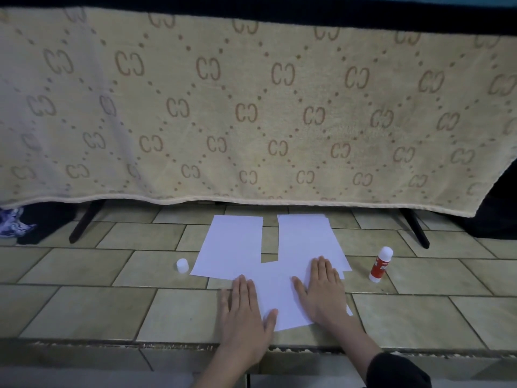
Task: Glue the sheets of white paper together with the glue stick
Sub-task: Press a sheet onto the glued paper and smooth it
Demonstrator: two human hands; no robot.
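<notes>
Paper sheets, white, lie on the tiled floor w/ both hands flat on them. L hand (244, 312) open, palm down, fingers together pointing to 12 o'clock, thumb splayed toward 3; it presses the near-left edge of the front sheet (279, 292), palm partly on bare tile. R hand (321, 292) also open and flat, fingers to 12 o'clock, resting on the right part of the same sheet; fingertips reach onto the right back sheet (307, 236). Neither hand grips anything. Dark sleeve (397, 371) on R forearm; L forearm bare. Front sheet sits slightly rotated, its far edge overlapping the near edges of two sheets behind it: left back sheet (232, 245) at 11 o'clock from the hands, right back one at 1 o'clock, a narrow strip of tile between them. Right one looks like a small stack, extra edges showing on its right side. Glue stick (381, 264), red label, white top, stands uncapped-looking and tilted at 3 o'clock of the papers, apart from them. White cap (182, 265) stands at 9 o'clock, just beside the left back sheet's near corner. Beyond, at 12 o'clock, a beige patterned blanket (251, 107) hangs over a frame w/ black legs (85, 222).
</notes>
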